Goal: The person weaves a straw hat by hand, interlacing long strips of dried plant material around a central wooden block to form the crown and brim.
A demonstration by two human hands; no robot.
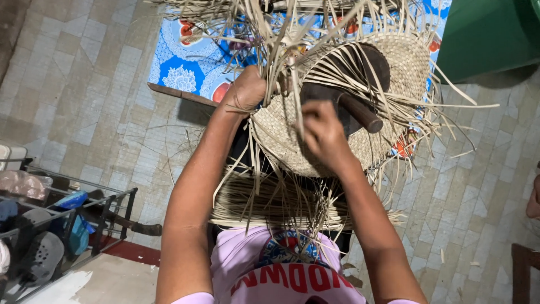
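Observation:
A half-woven straw hat [281, 135] rests over a dark wooden block [360, 76] with a short peg handle [360, 112], held up in front of me. Loose straw strands [315, 34] fan out from its brim in all directions. My left hand [244, 90] grips the woven edge and a bunch of strands at the upper left. My right hand [322, 132] pinches a few strands against the weave near the middle, just below the wooden block. More long strands [275, 202] hang down over my lap.
A blue patterned cloth [185, 62] covers a low table behind the hat. A metal shoe rack [50, 225] with several shoes stands at the lower left. A green container [489, 34] is at the upper right. Tiled floor [84, 101] surrounds me.

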